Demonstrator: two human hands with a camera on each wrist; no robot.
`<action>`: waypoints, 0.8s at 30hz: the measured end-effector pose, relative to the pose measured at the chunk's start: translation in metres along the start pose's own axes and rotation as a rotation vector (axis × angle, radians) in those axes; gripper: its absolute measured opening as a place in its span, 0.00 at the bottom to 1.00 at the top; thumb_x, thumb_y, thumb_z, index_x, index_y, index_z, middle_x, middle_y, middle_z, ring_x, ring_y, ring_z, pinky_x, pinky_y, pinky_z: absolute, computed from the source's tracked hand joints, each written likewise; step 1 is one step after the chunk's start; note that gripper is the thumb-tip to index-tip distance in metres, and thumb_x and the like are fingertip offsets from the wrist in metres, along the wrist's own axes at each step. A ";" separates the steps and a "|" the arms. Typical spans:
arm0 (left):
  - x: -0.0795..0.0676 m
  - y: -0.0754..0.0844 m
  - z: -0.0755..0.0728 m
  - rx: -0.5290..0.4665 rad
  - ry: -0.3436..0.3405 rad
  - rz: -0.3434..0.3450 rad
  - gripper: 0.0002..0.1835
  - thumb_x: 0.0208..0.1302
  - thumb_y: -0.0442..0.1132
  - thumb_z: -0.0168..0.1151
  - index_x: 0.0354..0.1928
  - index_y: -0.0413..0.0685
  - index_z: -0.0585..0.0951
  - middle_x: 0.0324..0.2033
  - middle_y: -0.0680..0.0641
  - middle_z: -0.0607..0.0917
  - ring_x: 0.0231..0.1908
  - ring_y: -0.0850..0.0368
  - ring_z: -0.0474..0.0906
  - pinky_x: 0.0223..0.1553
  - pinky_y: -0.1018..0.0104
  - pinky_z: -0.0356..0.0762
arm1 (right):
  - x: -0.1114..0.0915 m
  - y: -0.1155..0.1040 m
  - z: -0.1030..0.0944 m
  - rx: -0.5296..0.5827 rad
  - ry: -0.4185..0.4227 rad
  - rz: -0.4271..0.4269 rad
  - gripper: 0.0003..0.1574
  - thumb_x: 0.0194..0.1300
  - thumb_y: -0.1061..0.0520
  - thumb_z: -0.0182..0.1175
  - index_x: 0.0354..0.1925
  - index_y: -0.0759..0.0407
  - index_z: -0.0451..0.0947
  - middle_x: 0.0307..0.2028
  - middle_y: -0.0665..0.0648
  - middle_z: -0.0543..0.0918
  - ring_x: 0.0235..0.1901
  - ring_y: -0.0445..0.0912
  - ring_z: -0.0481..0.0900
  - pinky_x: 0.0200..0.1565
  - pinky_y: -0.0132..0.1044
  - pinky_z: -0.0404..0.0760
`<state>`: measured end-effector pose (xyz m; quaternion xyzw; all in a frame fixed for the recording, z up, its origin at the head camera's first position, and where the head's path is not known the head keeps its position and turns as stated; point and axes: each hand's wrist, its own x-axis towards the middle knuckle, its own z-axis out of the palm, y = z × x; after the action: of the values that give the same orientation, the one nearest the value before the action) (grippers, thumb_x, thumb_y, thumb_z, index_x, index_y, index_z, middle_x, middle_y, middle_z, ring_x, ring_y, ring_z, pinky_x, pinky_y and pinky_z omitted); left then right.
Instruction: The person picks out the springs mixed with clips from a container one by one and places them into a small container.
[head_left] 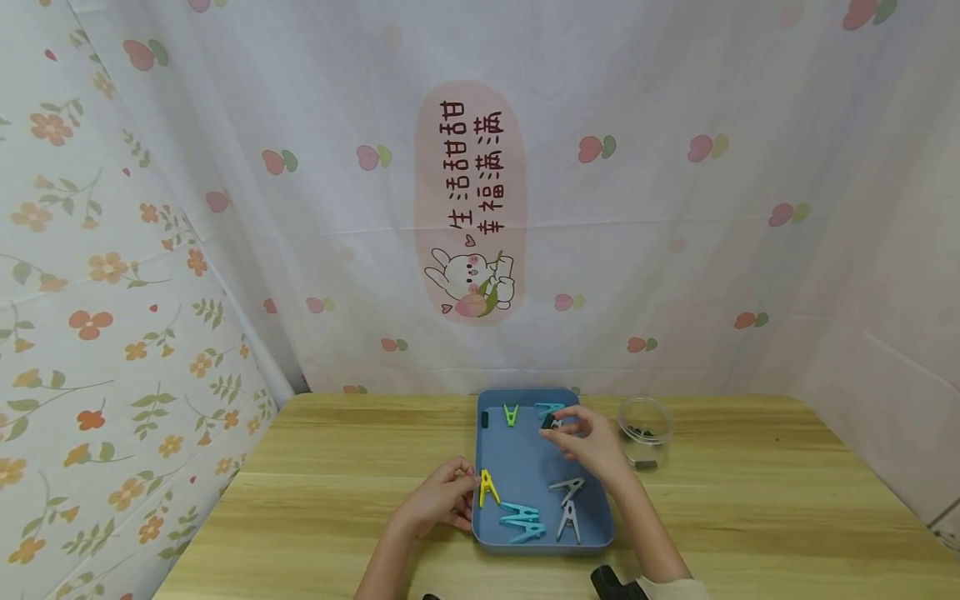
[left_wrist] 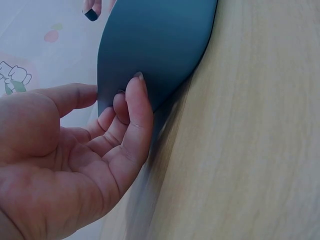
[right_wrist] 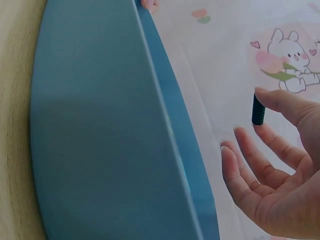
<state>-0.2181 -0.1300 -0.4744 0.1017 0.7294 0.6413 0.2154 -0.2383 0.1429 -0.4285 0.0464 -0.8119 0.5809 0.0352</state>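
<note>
My right hand [head_left: 594,443] is over the far right part of a blue tray [head_left: 525,462]. Between thumb and fingertip it pinches a small dark green ribbed piece [right_wrist: 258,110], held upright in the right wrist view. My left hand [head_left: 441,500] grips the tray's left wall, thumb at the rim and fingers against the outer side [left_wrist: 150,45]. In the tray, beside that hand, is a yellow clip [head_left: 487,487]. Blue clips [head_left: 522,522] and grey clips [head_left: 568,521] lie near the front. At the back are a green clip [head_left: 511,415] and another dark piece [head_left: 485,419].
A clear round container [head_left: 647,417] with dark pieces in it stands right of the tray. Beyond the wooden table [head_left: 360,475] hangs a printed white curtain [head_left: 322,208]. A blue clip [head_left: 550,407] near the tray's far edge is partly hidden by my right hand.
</note>
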 end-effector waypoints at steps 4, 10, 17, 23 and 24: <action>0.000 0.000 0.001 0.000 -0.001 0.001 0.06 0.80 0.39 0.51 0.46 0.43 0.69 0.29 0.47 0.76 0.26 0.56 0.77 0.27 0.68 0.83 | -0.002 0.000 -0.003 0.005 0.012 0.022 0.25 0.67 0.57 0.74 0.56 0.67 0.81 0.40 0.60 0.87 0.36 0.57 0.87 0.42 0.46 0.90; 0.000 -0.001 0.002 0.004 0.011 0.004 0.05 0.80 0.38 0.51 0.46 0.43 0.69 0.29 0.47 0.77 0.26 0.56 0.77 0.27 0.68 0.83 | -0.002 -0.001 -0.006 0.012 0.010 0.020 0.27 0.67 0.56 0.74 0.58 0.68 0.79 0.40 0.60 0.87 0.35 0.53 0.86 0.42 0.48 0.89; 0.001 -0.001 0.002 0.004 0.011 0.013 0.05 0.80 0.38 0.51 0.46 0.43 0.69 0.29 0.47 0.77 0.26 0.56 0.77 0.27 0.68 0.83 | -0.001 -0.001 -0.011 0.001 0.020 0.016 0.28 0.68 0.57 0.72 0.60 0.70 0.78 0.43 0.64 0.87 0.36 0.53 0.86 0.42 0.48 0.89; 0.001 -0.001 0.001 -0.003 0.007 0.013 0.05 0.80 0.38 0.51 0.45 0.44 0.68 0.28 0.47 0.77 0.25 0.57 0.77 0.27 0.68 0.83 | -0.003 -0.002 -0.015 -0.002 0.033 0.018 0.29 0.68 0.57 0.73 0.60 0.70 0.78 0.45 0.66 0.87 0.38 0.55 0.87 0.43 0.48 0.89; 0.001 -0.001 0.001 -0.002 0.005 0.013 0.05 0.80 0.38 0.51 0.45 0.44 0.68 0.28 0.47 0.77 0.25 0.57 0.77 0.27 0.68 0.83 | -0.003 -0.002 -0.015 -0.001 0.036 0.018 0.29 0.67 0.57 0.73 0.60 0.70 0.78 0.45 0.66 0.88 0.38 0.55 0.87 0.43 0.48 0.89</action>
<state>-0.2180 -0.1286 -0.4759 0.1044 0.7286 0.6437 0.2094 -0.2350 0.1567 -0.4222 0.0289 -0.8119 0.5814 0.0446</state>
